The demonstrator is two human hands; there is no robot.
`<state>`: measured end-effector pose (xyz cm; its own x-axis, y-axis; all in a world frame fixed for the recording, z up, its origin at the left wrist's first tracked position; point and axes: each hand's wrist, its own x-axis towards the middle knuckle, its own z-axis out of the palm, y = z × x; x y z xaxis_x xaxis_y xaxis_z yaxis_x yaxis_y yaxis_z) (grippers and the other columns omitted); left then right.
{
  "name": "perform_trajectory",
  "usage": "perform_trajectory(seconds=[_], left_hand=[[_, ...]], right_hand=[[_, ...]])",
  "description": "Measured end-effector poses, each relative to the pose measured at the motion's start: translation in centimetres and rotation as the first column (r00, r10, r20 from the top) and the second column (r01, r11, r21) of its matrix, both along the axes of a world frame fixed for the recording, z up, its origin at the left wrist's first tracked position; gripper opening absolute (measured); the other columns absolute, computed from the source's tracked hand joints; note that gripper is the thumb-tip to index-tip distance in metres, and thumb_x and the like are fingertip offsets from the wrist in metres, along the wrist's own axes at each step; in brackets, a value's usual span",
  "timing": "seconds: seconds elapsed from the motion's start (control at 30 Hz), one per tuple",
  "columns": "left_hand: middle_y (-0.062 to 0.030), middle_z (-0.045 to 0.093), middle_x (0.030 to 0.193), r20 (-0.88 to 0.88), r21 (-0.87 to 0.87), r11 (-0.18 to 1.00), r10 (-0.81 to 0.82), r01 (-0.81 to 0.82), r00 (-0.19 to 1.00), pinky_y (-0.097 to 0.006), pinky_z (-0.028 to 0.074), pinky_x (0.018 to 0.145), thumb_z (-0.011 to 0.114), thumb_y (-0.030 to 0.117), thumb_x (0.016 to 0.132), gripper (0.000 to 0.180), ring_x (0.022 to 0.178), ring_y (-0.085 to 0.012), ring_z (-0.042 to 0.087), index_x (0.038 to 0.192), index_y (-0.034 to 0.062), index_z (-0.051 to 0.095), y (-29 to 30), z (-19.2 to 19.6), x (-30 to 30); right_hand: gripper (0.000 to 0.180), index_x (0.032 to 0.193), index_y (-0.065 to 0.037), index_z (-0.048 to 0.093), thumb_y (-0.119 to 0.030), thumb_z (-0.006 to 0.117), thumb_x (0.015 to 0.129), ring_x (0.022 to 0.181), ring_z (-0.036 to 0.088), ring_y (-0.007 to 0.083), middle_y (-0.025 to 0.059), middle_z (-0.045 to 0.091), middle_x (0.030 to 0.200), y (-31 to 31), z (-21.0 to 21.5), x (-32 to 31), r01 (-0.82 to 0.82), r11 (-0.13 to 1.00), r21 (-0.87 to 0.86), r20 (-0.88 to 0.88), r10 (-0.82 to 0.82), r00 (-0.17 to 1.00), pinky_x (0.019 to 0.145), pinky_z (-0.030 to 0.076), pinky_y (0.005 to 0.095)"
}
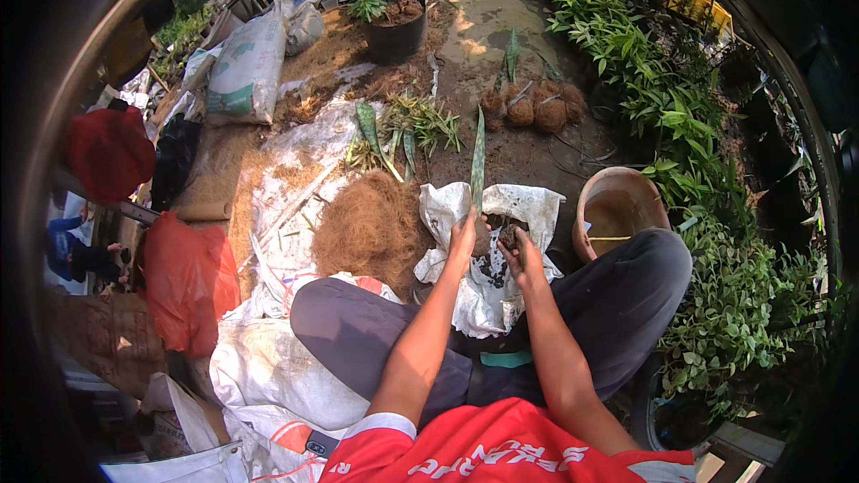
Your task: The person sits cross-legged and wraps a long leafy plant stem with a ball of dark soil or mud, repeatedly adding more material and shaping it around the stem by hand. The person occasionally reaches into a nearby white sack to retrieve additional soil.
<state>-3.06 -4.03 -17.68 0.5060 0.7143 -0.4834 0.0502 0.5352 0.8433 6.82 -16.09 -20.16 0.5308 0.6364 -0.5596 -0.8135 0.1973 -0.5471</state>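
Note:
My left hand (462, 243) is closed around the base of an upright, mottled green snake plant leaf (478, 165). Against its fingers sits a brownish lump, partly hidden. My right hand (526, 259) curls round a dark clump of soil (511, 234) just beside it. Both hands are over a crumpled white plastic sack (540, 200) spread between my crossed legs, with dark crumbs of soil scattered on it. To the left lies a large heap of brown coconut fibre (369, 225). A terracotta pot (617, 186) stands at the right, close to my knee.
Several fibre-wrapped root balls (548, 108) sit in a row ahead. Cut snake plant leaves (369, 130) lie beyond the fibre heap. A potted plant (394, 36) and a full white sack (249, 72) stand farther back. A red bag (188, 282) is at left; leafy plants (617, 54) line the right.

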Motion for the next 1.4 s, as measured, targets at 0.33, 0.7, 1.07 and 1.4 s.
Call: perform_trajectory(seconds=[0.33, 0.7, 1.07, 1.4], left_hand=[[-0.0129, 0.066, 0.084, -0.149, 0.274, 0.958, 0.125, -0.080, 0.981, -0.037, 0.045, 0.074, 0.046, 0.056, 0.095, 0.060, 0.078, -0.0237, 0.060, 0.096, -0.0005, 0.067, -1.9, -1.4, 2.3], [-0.0098, 0.065, 0.079, -0.037, 0.359, 0.932, 0.076, -0.058, 0.996, -0.034, 0.047, 0.066, 0.060, 0.039, 0.095, 0.041, 0.073, -0.0165, 0.059, 0.090, -0.0015, 0.062, -2.8, -0.8, 3.6], [-0.0044, 0.059, 0.116, 0.308, -0.093, 0.992, 0.110, -0.086, 0.945, -0.037, 0.042, 0.089, 0.044, 0.048, 0.098, 0.048, 0.105, -0.0189, 0.053, 0.119, 0.0075, 0.057, -3.7, -2.5, 3.1], [-0.0050, 0.055, 0.129, 0.594, -0.539, 0.831, 0.261, 0.137, 0.761, -0.039, 0.042, 0.098, 0.039, 0.045, 0.100, 0.048, 0.117, -0.0216, 0.052, 0.131, 0.0109, 0.052, -3.1, -3.4, 2.0]], right_hand=[[0.027, 0.110, 0.003, 0.065, -0.019, 0.058, 0.096, 0.095, 0.064, 0.0208, 0.0128, 0.070, 0.104, 3.1, 4.5, -3.1, 0.222, 0.891, -0.397, 0.814, 0.230, 0.533, 0.086, 0.049, 0.0322], [0.036, 0.124, 0.002, 0.060, -0.018, 0.047, 0.097, 0.117, 0.059, 0.0357, 0.0222, 0.062, 0.123, 2.5, 5.6, -4.1, 0.214, 0.914, -0.344, 0.857, 0.212, 0.470, 0.100, 0.044, 0.0387], [0.059, 0.145, 0.005, 0.031, -0.035, 0.028, 0.102, 0.141, 0.024, 0.0442, 0.0283, 0.027, 0.151, 2.9, 5.0, -5.0, 0.102, 0.857, -0.505, 0.863, 0.501, 0.064, 0.116, 0.019, 0.0482], [0.070, 0.151, 0.002, 0.018, -0.047, 0.020, 0.101, 0.144, 0.013, 0.0443, 0.0270, 0.015, 0.156, 3.0, 5.0, -5.6, 0.044, 0.770, -0.637, 0.766, 0.625, 0.151, 0.117, 0.013, 0.0486]])
